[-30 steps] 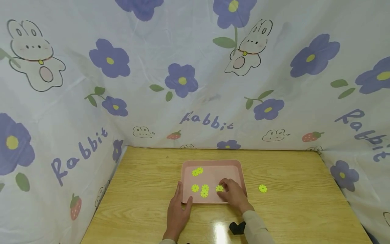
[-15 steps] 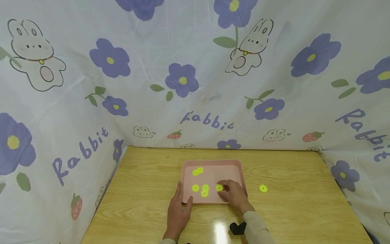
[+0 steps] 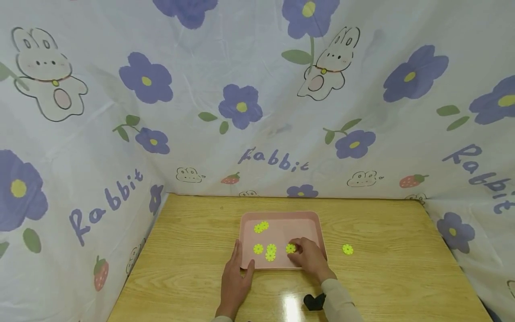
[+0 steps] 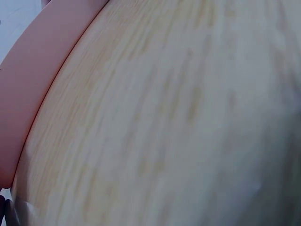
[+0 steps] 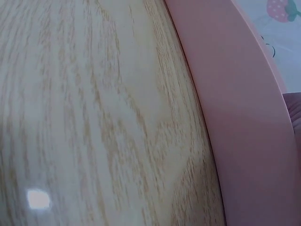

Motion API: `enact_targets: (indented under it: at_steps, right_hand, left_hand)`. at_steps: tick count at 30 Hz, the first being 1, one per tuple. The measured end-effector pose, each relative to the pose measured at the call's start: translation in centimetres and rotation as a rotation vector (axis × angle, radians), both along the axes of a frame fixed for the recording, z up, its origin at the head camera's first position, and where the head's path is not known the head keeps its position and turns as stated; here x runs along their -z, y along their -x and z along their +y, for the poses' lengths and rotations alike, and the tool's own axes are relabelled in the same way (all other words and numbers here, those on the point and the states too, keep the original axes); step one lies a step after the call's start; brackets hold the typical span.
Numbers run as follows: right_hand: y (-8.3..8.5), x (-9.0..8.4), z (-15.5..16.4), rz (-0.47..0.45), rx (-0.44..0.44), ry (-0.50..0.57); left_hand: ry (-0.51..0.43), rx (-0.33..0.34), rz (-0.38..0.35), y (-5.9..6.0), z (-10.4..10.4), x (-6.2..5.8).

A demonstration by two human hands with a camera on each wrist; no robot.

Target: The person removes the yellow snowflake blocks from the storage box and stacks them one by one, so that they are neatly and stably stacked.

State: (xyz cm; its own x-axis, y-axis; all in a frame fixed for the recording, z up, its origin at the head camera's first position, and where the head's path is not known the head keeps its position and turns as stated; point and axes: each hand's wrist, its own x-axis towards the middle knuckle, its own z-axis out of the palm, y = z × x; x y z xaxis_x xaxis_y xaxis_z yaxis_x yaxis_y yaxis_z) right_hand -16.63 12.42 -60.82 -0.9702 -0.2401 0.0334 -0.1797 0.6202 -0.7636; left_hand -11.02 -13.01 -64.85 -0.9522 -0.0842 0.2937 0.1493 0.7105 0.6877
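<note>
A shallow pink tray [image 3: 299, 226] lies on the wooden table, with several yellow-green snowflake discs in it. My right hand [image 3: 313, 257] reaches over the tray's front right part, thumb and forefinger pinching one snowflake disc [image 3: 290, 248] at its right edge. My left hand [image 3: 235, 279] rests against the tray's front left corner, its fingers straight along the left side and its thumb at the front rim. In the left wrist view the tray's outer wall [image 4: 33, 70] shows at the left. The right wrist view has the tray wall [image 5: 235, 94] and a sliver of the hand at the right edge.
One loose snowflake disc [image 3: 348, 249] lies on the table [image 3: 382, 277] right of the tray. A black object [image 3: 314, 302] sits beside the right sleeve. Printed cloth [image 3: 277, 134] walls in the table's back and sides.
The right hand has shifted very slightly since a second ago, still with the disc at its fingertips. The left hand, the tray and the other discs have stayed in place.
</note>
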Motion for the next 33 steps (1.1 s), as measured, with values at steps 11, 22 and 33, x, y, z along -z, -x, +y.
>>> enact_targets:
  at_steps: [11,22,33]
  right_hand:
    - [-0.3,0.3,0.1,0.027,0.037,0.039]
    - [-0.3,-1.5,0.9,0.16,0.08,0.057]
    - [-0.7,-2.2,4.2,0.193,0.157,0.061]
  left_hand:
    - [0.027,0.005,0.031,-0.3,0.0,0.1]
    - [0.029,0.001,0.039,-0.2,0.0,0.1]
    - [0.014,0.003,0.052,0.0,-0.2,0.1]
